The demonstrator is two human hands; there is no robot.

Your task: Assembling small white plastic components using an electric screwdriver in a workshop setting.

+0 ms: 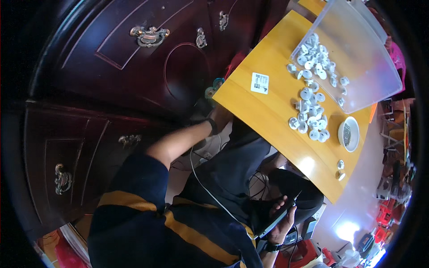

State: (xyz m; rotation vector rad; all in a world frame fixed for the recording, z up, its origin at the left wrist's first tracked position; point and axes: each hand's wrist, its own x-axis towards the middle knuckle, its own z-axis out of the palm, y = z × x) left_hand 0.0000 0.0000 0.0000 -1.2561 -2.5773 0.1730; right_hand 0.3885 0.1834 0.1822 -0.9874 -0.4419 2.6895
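My right hand (286,219) is closed around a slim dark electric screwdriver (273,223) above my lap, its thin bit pointing up and to the right. A pale cord (206,183) runs from the tool's rear end across my clothes. My left hand (222,117) reaches to the table's left corner, beside a teal roll-like object (217,83). The table edge hides its fingers, so its grip does not show. On the yellow wooden table (277,116) lie several small round white plastic pieces (308,109) in a loose heap.
More white pieces spill from a clear plastic bin (375,85). A white bowl (354,144) holds small metal screws (347,134). Two white pieces (341,169) lie apart near the right edge. A white label (259,83) is on the table. Dark wooden cabinets (111,85) stand at left.
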